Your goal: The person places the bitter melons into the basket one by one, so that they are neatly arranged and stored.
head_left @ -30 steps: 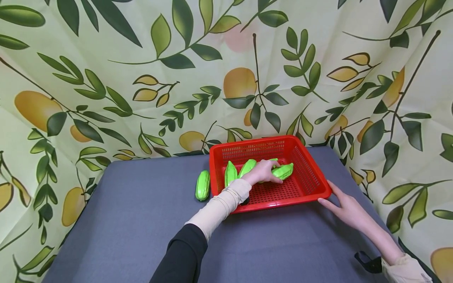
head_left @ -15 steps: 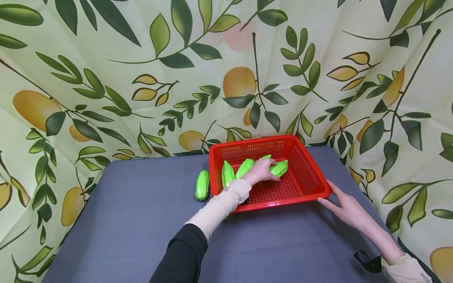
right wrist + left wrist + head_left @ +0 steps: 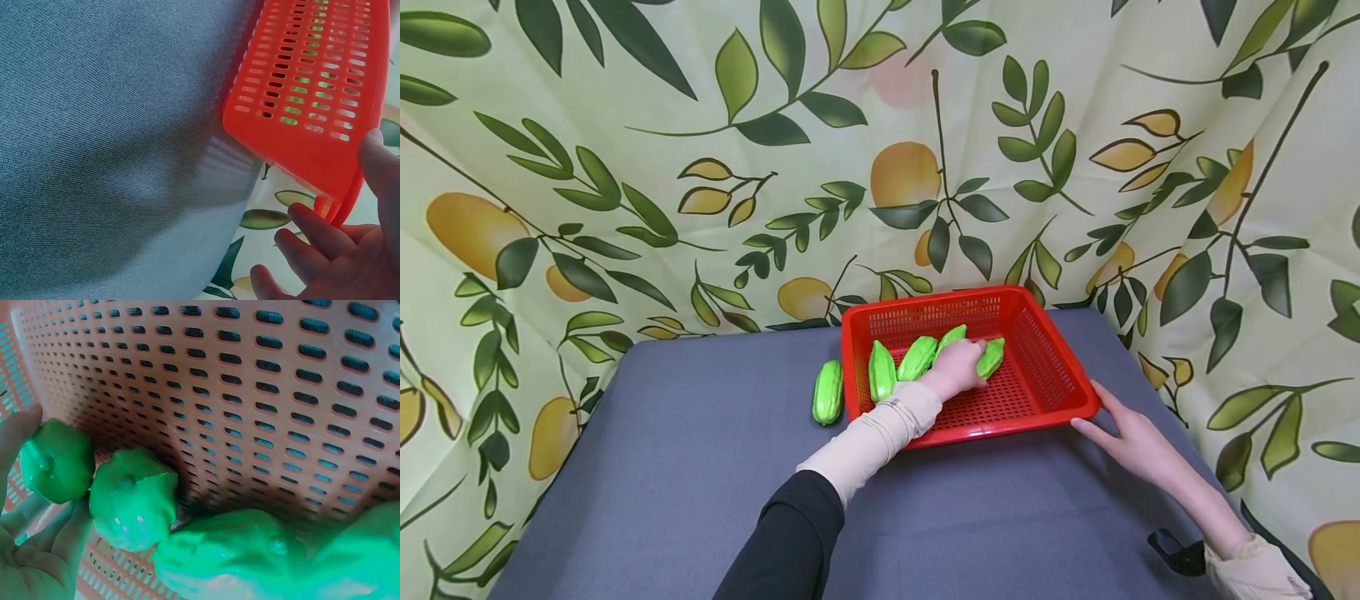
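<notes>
A red plastic basket [image 3: 1051, 358] with slotted walls holds several bright green ribbed gourds. My left hand [image 3: 957, 369] reaches inside and grips the rightmost gourd [image 3: 992, 358]. In the left wrist view, my thumb lies over that gourd [image 3: 57, 461] and the fingers curl below it, close against a second gourd [image 3: 133, 499]. A third gourd [image 3: 228, 553] lies beside that one. At the basket's near right corner, my right hand [image 3: 1127, 437] pinches the rim, thumb on top. The right wrist view has the thumb on the rim [image 3: 373, 119] and the other fingers loosely spread outside.
One more green gourd [image 3: 828, 392] lies on the grey cloth-covered table [image 3: 700, 467], just left of the basket. Behind and to the right hangs a leaf-and-fruit patterned curtain [image 3: 820, 167]. A black strap [image 3: 1180, 554] dangles by the right wrist.
My left hand has drawn the rightmost gourd leftward, closer to the others in the basket. The right hand has stayed at the basket's corner.
</notes>
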Motion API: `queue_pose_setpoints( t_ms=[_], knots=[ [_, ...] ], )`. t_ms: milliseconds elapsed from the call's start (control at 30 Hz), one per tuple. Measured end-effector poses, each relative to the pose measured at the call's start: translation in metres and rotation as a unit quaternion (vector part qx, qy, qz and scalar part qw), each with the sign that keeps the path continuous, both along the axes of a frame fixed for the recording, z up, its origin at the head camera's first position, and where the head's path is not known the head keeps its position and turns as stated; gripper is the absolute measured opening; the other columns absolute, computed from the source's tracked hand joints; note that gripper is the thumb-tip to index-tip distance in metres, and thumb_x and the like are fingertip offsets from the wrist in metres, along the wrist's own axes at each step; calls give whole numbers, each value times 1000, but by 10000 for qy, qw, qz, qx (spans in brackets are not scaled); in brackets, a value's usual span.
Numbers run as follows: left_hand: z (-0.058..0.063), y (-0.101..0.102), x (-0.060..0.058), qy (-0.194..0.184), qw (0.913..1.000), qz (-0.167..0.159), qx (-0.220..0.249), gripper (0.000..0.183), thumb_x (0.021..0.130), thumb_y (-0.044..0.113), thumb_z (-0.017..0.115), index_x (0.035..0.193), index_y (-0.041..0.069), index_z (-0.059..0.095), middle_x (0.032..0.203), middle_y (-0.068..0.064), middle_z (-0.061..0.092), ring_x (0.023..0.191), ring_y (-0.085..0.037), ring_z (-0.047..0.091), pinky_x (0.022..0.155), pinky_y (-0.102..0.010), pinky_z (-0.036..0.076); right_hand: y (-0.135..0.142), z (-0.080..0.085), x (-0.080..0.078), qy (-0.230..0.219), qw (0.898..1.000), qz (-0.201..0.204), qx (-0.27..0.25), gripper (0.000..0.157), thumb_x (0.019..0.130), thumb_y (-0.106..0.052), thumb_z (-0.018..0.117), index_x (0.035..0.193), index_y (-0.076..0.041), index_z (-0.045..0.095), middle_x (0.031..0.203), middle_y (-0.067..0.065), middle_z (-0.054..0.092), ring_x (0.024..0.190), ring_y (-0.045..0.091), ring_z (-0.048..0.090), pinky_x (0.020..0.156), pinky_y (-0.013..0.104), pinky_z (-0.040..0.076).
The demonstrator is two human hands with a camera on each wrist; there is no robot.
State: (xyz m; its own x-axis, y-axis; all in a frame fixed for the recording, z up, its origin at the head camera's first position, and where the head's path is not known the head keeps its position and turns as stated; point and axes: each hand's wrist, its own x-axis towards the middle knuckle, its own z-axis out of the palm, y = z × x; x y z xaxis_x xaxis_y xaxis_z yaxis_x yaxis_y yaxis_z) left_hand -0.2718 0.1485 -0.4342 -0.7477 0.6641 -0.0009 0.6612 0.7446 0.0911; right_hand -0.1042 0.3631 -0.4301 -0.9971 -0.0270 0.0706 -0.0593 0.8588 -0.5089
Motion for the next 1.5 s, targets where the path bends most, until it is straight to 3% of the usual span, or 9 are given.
queue_pose_setpoints(
  t_ms=[333, 533, 700, 900, 1033, 1267, 1500],
  knots=[
    [-4, -2, 2, 135, 9994, 50, -329, 72, 77, 41, 77, 138, 13, 48, 121, -3, 65, 110, -17, 62, 85, -28, 53, -4, -2, -1, -29, 10000, -6, 57, 79, 88, -34, 65, 142, 11, 29, 131, 37, 47, 114, 51, 51, 84, 62, 47],
    [-7, -5, -1, 467, 9978, 90, -470, 65, 73, 46, 79, 125, 11, 59, 127, -7, 60, 101, -18, 65, 80, -27, 55, -5, -4, -2, -41, 10000, 5, 78, 79, 88, -34, 65, 142, 11, 29, 131, 37, 47, 113, 51, 51, 83, 61, 48],
    [-7, -9, -5, 402, 9988, 129, -248, 55, 71, 46, 80, 112, 13, 65, 120, -5, 64, 103, -18, 64, 81, -27, 55, -7, -4, -2, -15, 10000, 0, 85, 78, 88, -34, 66, 141, 11, 30, 130, 36, 48, 112, 50, 52, 84, 61, 48],
    [-3, -13, -8, 138, 9998, 111, 39, 42, 71, 44, 79, 97, 13, 66, 99, -1, 68, 96, -15, 64, 81, -25, 53, -9, -4, -2, -54, 10000, -4, 68, 79, 88, -35, 66, 142, 10, 30, 131, 36, 48, 113, 50, 52, 84, 61, 48],
    [8, -16, -9, -234, 9981, 141, 546, 45, 73, 40, 79, 102, 8, 66, 97, -4, 68, 94, -18, 64, 83, -26, 51, -8, -4, -1, -33, 9999, -6, 94, 78, 88, -35, 65, 141, 11, 30, 130, 37, 48, 112, 50, 53, 83, 61, 49],
    [36, -21, -6, -1105, 9831, 110, 1455, 59, 78, 37, 76, 125, 4, 60, 124, -8, 64, 113, -20, 60, 96, -24, 47, -6, -2, 1, 56, 9999, 2, 90, 77, 88, -32, 65, 141, 12, 30, 128, 37, 49, 110, 51, 53, 82, 61, 48],
    [64, -34, 4, -1703, 9539, -128, 2468, 61, 80, 32, 76, 130, 5, 56, 130, -9, 60, 118, -19, 59, 98, -21, 47, -3, -1, 3, 31, 10000, -57, 70, 79, 88, -35, 65, 141, 12, 29, 129, 38, 47, 112, 53, 50, 82, 63, 48]
  ],
)
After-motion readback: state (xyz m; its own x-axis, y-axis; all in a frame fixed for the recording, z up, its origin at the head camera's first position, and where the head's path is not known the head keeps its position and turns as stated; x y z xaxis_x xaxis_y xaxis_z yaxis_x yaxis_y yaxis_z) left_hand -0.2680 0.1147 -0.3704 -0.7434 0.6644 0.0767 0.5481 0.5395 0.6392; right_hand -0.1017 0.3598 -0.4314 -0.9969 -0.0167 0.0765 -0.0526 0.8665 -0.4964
